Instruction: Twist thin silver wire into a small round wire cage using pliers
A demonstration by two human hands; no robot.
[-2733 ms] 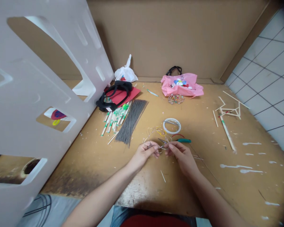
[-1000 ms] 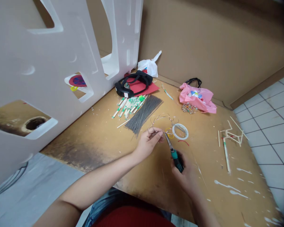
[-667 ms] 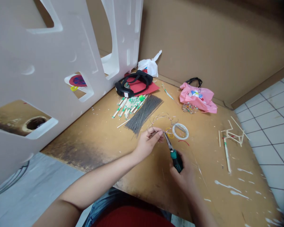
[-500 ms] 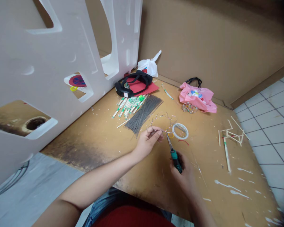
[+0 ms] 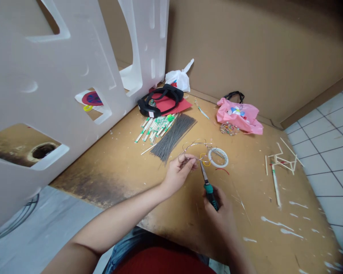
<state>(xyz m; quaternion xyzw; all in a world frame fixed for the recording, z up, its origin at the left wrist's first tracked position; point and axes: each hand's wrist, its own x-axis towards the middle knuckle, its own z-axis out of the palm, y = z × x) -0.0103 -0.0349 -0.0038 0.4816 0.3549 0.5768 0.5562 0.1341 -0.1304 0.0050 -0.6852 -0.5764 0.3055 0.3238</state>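
Note:
Thin bent wire (image 5: 198, 143) in a curly, looped shape is pinched between the thumb and fingers of my left hand (image 5: 183, 169). My right hand (image 5: 220, 207) is wrapped round the green and black handles of pliers (image 5: 209, 191). The plier tips point up at the wire, just right of my left fingertips; whether they grip it is too small to tell. A yellow loop (image 5: 205, 160) lies beside the tips. To its right rests a white ring (image 5: 218, 157), with a short red strip (image 5: 223, 171) below.
Behind my left hand lie a bundle of grey wires (image 5: 173, 137), wrapped sticks (image 5: 157, 127) and a black headset (image 5: 160, 102). A pink bag (image 5: 238, 116) sits at the back. Joined sticks (image 5: 282, 161) lie right. A white plastic panel (image 5: 82, 72) stands left.
The pliers and my right hand have shifted slightly left and up. The looped wire has tilted a little in my left fingers. The view has shifted slightly.

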